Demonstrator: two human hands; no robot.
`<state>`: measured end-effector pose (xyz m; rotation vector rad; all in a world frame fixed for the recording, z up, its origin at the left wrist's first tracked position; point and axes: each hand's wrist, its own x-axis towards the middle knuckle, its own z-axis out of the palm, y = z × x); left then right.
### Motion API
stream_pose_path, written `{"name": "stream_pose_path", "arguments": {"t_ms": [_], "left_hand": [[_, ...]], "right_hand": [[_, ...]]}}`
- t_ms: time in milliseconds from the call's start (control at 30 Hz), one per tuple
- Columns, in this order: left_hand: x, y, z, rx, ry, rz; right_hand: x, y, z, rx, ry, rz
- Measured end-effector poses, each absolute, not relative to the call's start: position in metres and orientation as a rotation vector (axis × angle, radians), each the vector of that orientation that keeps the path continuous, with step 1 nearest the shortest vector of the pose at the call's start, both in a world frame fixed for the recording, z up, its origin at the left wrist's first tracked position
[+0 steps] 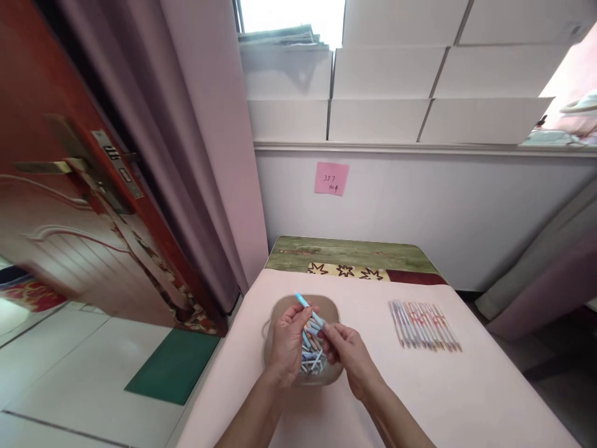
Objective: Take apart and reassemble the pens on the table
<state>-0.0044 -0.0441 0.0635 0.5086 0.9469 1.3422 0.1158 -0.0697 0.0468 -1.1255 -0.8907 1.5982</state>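
Left hand [287, 341] and right hand [349, 353] both pinch a light-blue pen [303, 302] above the bin [333, 306]; left near the pen's middle, right at its near end (tip hidden by fingers, can't tell its state). Loose pen parts [313, 361] in the bin are partly blocked, too small to separate. Right: pen row [424, 325], print blurred. Forearms cut off at near edge.
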Motion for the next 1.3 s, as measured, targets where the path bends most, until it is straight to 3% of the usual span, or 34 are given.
{"name": "stream_pose_path", "arguments": {"t_ms": [233,467,667,867,1300], "left_hand": [[-0.002,-0.047,0.063,0.524,0.973,1.348],[-0.010,-0.044,0.061,0.575,1.009,1.433],[-0.036,-0.043,0.047,1.234,1.385,1.409],[-0.039,-0.050,0.036,1.665,1.516,1.266],[-0.041,-0.056,0.043,1.512,1.494,1.321]], "right_hand": [[0.117,-0.071,0.040,-1.148,-0.865,1.657],[0.130,-0.075,0.033,-1.219,-0.960,1.372],[0.154,-0.079,0.035,-1.457,-1.228,0.953],[0.137,-0.078,0.064,-1.371,-1.295,0.828],[0.137,-0.078,0.054,-1.508,-1.448,0.653]]}}
